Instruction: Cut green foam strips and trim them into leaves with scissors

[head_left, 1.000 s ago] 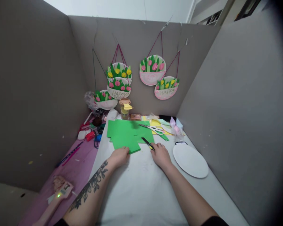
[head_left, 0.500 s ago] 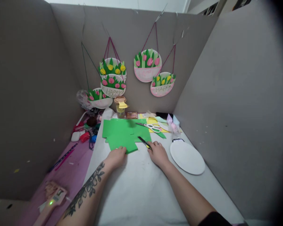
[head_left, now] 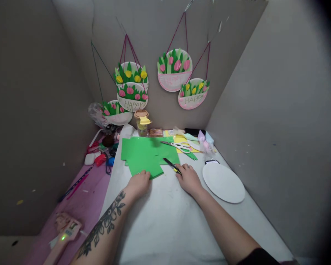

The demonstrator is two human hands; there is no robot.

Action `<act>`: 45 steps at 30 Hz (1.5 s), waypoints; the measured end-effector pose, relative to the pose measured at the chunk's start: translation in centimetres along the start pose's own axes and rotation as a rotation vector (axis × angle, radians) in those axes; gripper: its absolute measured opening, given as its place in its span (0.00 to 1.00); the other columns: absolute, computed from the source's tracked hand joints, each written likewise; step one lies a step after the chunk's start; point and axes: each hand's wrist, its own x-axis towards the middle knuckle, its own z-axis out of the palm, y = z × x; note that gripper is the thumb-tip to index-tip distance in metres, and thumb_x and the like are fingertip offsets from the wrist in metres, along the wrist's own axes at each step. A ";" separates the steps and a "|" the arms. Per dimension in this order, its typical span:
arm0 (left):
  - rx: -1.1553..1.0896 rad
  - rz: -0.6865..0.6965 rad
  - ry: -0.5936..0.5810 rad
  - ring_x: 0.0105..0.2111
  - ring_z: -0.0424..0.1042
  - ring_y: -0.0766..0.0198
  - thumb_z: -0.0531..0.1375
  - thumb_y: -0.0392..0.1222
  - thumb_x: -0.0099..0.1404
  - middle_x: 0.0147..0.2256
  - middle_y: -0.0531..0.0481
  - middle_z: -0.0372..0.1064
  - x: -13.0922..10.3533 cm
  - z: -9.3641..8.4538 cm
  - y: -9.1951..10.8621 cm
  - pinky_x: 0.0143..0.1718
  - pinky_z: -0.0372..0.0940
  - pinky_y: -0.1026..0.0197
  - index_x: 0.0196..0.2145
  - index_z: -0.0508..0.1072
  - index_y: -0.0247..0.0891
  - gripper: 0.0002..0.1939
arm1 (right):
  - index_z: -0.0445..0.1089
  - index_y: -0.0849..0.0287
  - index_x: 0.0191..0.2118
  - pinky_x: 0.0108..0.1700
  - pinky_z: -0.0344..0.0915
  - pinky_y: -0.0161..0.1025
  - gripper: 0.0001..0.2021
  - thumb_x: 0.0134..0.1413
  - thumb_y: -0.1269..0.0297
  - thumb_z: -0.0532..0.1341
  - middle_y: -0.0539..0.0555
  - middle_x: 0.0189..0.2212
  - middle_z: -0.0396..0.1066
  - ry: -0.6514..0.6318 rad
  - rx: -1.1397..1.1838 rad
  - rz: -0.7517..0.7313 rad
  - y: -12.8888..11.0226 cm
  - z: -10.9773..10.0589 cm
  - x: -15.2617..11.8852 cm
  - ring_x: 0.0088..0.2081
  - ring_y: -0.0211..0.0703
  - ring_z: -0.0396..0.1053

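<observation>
My left hand (head_left: 139, 184) has its fingers closed on the near edge of a green paper sheet (head_left: 145, 158), which overlaps other green sheets on the white-covered table. A utility knife (head_left: 170, 164), black with a yellow part, points up and left from my right hand (head_left: 189, 179). The fingers of that hand are curled round the knife's near end, just right of the paper. White-handled scissors (head_left: 184, 148) lie across the right side of the green sheets. By them is a cut green leaf shape (head_left: 191, 156).
A white paper plate (head_left: 223, 183) lies at the right. Behind the sheets stands a lidded cup (head_left: 142, 129). Decorated plates with paper tulips (head_left: 175, 71) hang on the grey back wall. Clutter, including a red item (head_left: 100, 159), covers the pink surface at the left.
The view has tilted down slightly, so the wall's top edge has left the picture. Both hands keep their places at the paper and the knife.
</observation>
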 end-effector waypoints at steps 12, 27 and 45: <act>0.031 0.023 0.033 0.40 0.71 0.52 0.47 0.38 0.67 0.40 0.37 0.69 -0.4 0.2 0.2 0.39 0.64 0.53 0.44 0.68 0.32 0.14 | 0.62 0.55 0.59 0.48 0.55 0.40 0.22 0.59 0.63 0.54 0.58 0.47 0.66 0.007 0.000 -0.009 0.3 0.2 -0.3 0.47 0.51 0.60; 0.007 0.024 0.021 0.42 0.71 0.53 0.49 0.39 0.66 0.42 0.38 0.69 -0.6 0.4 0.2 0.42 0.64 0.54 0.44 0.68 0.33 0.13 | 0.61 0.55 0.59 0.48 0.54 0.40 0.22 0.59 0.63 0.54 0.60 0.48 0.65 -0.027 -0.037 0.003 -0.2 -0.3 -0.1 0.48 0.51 0.60; 0.013 0.074 0.000 0.42 0.71 0.52 0.48 0.38 0.66 0.43 0.36 0.69 -0.8 0.0 -0.2 0.43 0.64 0.54 0.43 0.69 0.33 0.13 | 0.61 0.55 0.59 0.46 0.57 0.40 0.21 0.60 0.64 0.55 0.59 0.47 0.66 0.066 -0.083 0.093 0.0 0.2 0.3 0.47 0.51 0.61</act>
